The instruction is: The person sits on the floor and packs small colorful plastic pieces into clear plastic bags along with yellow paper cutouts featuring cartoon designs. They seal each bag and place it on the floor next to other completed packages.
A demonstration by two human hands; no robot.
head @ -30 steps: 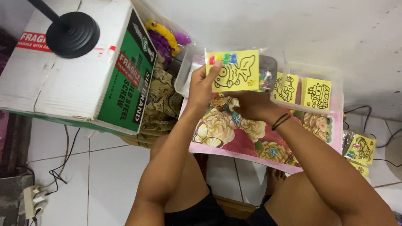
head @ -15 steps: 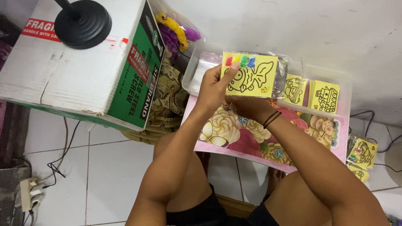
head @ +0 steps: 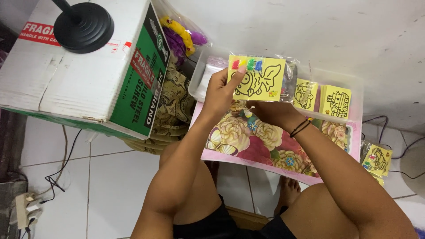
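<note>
A yellow card with a black fish outline and small coloured packets along its top (head: pixel 259 79) is held up over a small table with a pink floral top (head: pixel 261 146). My left hand (head: pixel 220 90) grips the card's left edge, thumb on its front. Under the card my right hand (head: pixel 271 111), with dark bands at the wrist, holds its lower edge; the fingers are mostly hidden. Behind the card a clear plastic tray (head: pixel 354 86) holds stacks of similar yellow cards (head: pixel 336 102).
A large cardboard box (head: pixel 84 79) with a black round stand base (head: pixel 84 27) on it stands at left. A bag with purple and yellow things (head: pixel 181 37) lies behind. More yellow cards (head: pixel 376 159) lie on the floor right. Cables and a power strip (head: pixel 26 208) lie lower left.
The card has shifted a little to the right and lower in view with both hands still on it; the view has moved slightly.
</note>
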